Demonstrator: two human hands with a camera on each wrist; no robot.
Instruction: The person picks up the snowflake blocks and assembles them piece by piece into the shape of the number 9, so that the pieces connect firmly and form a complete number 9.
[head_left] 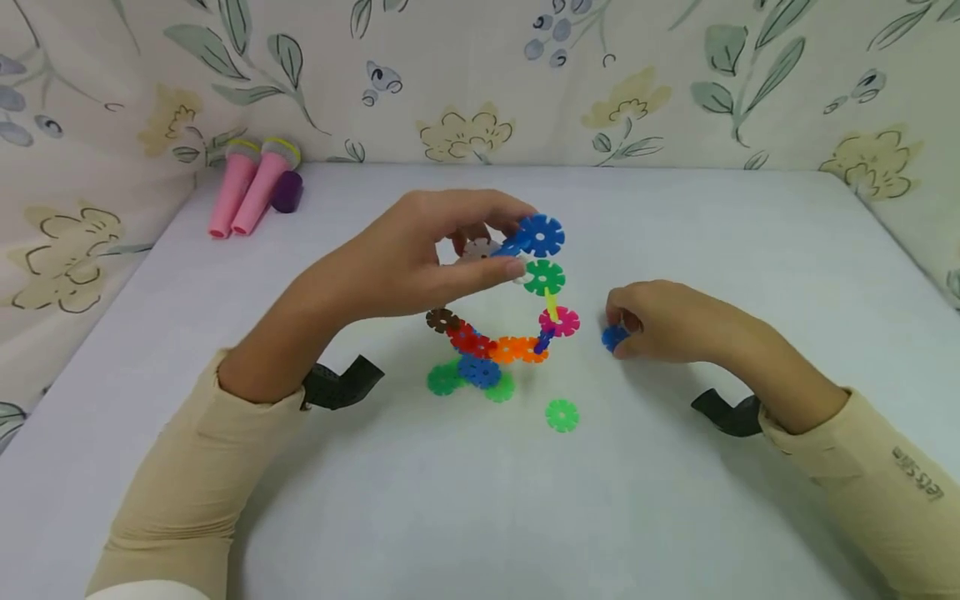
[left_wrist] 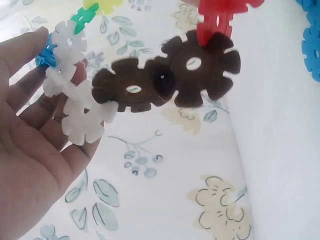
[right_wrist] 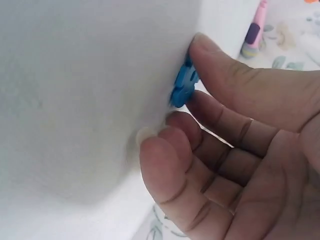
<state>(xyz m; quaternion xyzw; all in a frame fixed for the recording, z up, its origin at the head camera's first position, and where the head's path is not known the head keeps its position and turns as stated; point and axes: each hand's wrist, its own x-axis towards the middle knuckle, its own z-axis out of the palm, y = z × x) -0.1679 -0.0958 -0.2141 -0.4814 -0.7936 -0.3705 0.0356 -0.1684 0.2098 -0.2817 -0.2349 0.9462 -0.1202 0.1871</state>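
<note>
My left hand (head_left: 420,254) holds up a looped chain of interlocking plastic snowflake discs, pinching it between thumb and fingers at its blue disc (head_left: 542,236). Below hang a green disc (head_left: 545,277), a pink disc (head_left: 567,322), orange discs (head_left: 508,349) and red discs (head_left: 462,338). White discs (left_wrist: 84,120) lie against the fingers in the left wrist view, joined to brown discs (left_wrist: 197,70). Over the table to the right, my right hand (head_left: 667,321) pinches a loose blue disc (right_wrist: 185,87) between thumb and index finger, low at the tabletop.
Loose on the white table (head_left: 450,500) are a light green disc (head_left: 562,415) and, under the chain, a blue disc (head_left: 480,372) overlapping green ones (head_left: 445,379). Two pink toy microphones (head_left: 255,187) and a purple piece (head_left: 287,192) lie back left. Floral cloth (head_left: 480,83) rises behind.
</note>
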